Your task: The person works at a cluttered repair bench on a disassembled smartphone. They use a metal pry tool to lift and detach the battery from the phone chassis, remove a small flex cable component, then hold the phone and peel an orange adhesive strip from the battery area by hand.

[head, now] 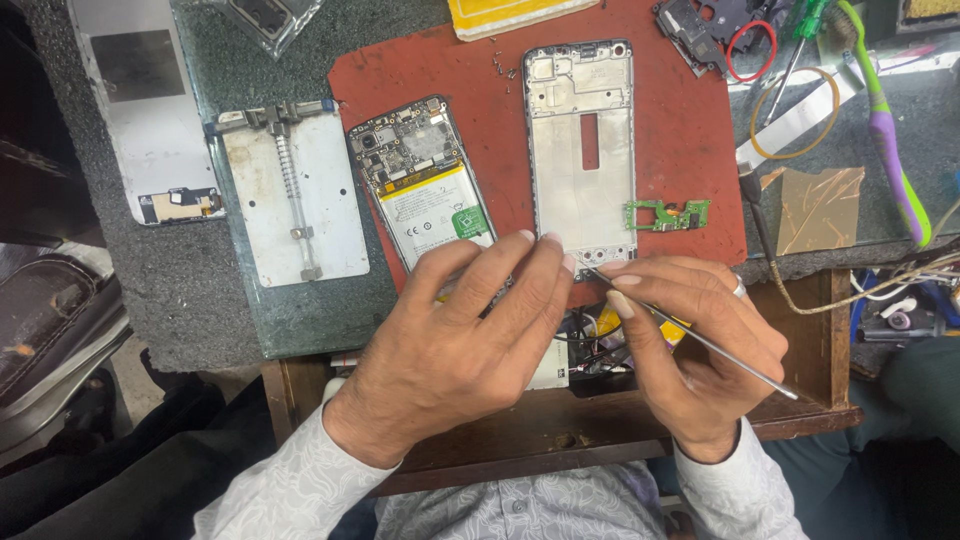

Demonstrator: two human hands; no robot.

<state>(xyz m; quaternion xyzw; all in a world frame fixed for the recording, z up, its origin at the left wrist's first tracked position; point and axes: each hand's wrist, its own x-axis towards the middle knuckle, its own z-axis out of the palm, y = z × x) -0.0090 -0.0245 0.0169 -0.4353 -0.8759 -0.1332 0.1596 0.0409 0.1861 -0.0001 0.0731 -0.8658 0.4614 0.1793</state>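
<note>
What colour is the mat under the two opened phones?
Reddish-brown. The mat shows clearly in the head view, under the opened phone and the bare frame.

A glass-topped bench (300, 320) is filling most of the view, its grey speckled surface (190, 270) showing through and catching even, soft light. At six o'clock a dark brown wooden frame (560, 425) is edging the bench, with an open wooden compartment (815, 330) sitting at four o'clock. At nine o'clock, beyond the bench edge, a dark padded seat (45, 320) is lying in shadow. No wall or window is showing anywhere.
</note>
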